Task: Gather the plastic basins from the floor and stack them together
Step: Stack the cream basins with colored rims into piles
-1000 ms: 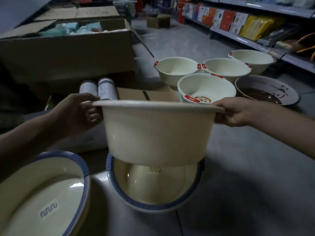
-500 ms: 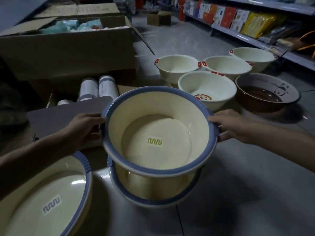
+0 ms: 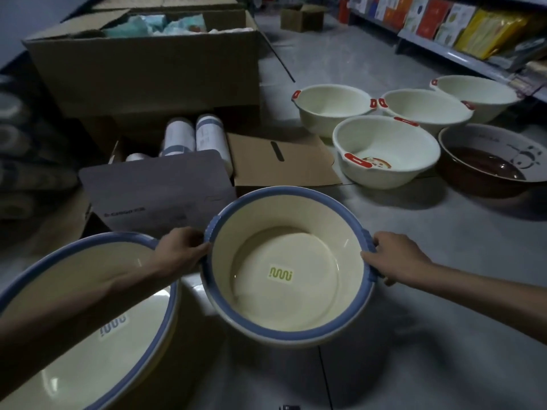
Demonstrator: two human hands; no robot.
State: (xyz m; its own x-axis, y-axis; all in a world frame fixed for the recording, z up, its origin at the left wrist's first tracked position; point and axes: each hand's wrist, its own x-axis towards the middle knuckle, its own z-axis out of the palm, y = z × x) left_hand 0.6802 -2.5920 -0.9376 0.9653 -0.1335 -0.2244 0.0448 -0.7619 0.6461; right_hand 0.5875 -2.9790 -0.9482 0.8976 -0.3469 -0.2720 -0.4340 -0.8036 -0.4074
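Note:
A cream basin with a blue rim sits low at the centre, nested in a second basin whose pale edge shows just under its rim. My left hand grips its left handle and my right hand grips its right handle. A larger blue-rimmed basin lies at the lower left, partly under my left forearm. Several cream basins with red handles and a brown panda basin rest on the floor at the right.
A big open cardboard box stands at the back left. A smaller open box with white rolls and cardboard flaps lies just behind the stack. Shelving with packaged goods runs along the right. Grey floor stretches to the lower right.
The held basin was tilted on its side above the floor basin, then turned upright and lowered until it sits nested inside it. Both hands stayed on its handles.

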